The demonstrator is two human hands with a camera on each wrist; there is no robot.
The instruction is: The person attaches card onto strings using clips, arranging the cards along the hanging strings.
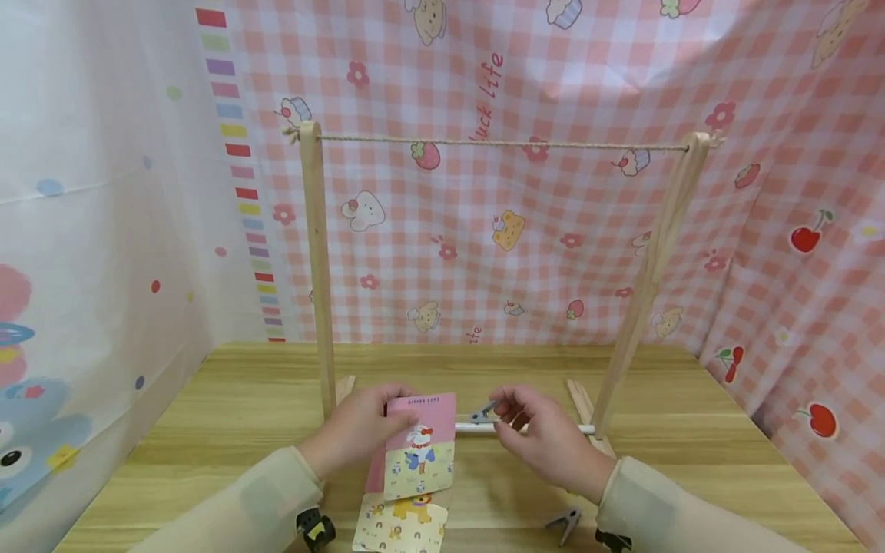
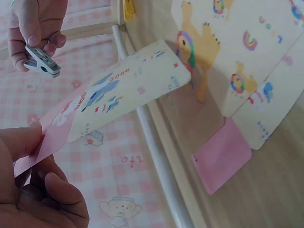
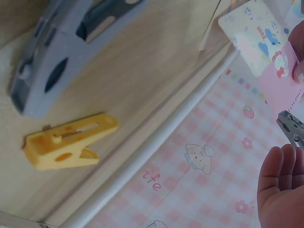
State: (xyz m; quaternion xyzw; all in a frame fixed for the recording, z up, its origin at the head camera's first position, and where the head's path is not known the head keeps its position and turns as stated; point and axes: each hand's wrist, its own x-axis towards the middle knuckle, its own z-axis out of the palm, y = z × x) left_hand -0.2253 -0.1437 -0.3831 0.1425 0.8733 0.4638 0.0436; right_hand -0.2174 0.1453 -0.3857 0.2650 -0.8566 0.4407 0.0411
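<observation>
Pink checked cloth [image 1: 415, 292] hangs behind a wood-grained table [image 1: 228, 399], where a left post [image 1: 318, 269] and a right post [image 1: 646, 284] carry a cord [image 1: 498, 144] between their tops. A white bar [image 1: 477, 428] runs low between them.

The left hand [image 1: 359, 430] pinches a card [image 1: 419, 461] near its pink end, thumb on the printed face. The right hand [image 1: 546, 434] holds a grey clip [image 1: 482, 413] with its thumb and fingers. The card is held up off the table, in front of the bar, its long axis running roughly up and down in the head view, pink end uppermost. From the right hand it lies to the left; the clip reaches out sideways toward the card's edge, near but apart (the left wrist view shows the gap plainly). The cord is well above both hands, and I cannot tell which is nearer.

Counted: one card in hand and at least two on the table, a lion card [image 1: 408, 530] and a second card [image 2: 270, 114], overlapping enough to hide any more. Three clips show: the one held, a spare clip [image 1: 567, 524] in grey and a yellow clip [image 3: 71, 140], both on the table by the right forearm. One cord, two posts, one bar.
</observation>
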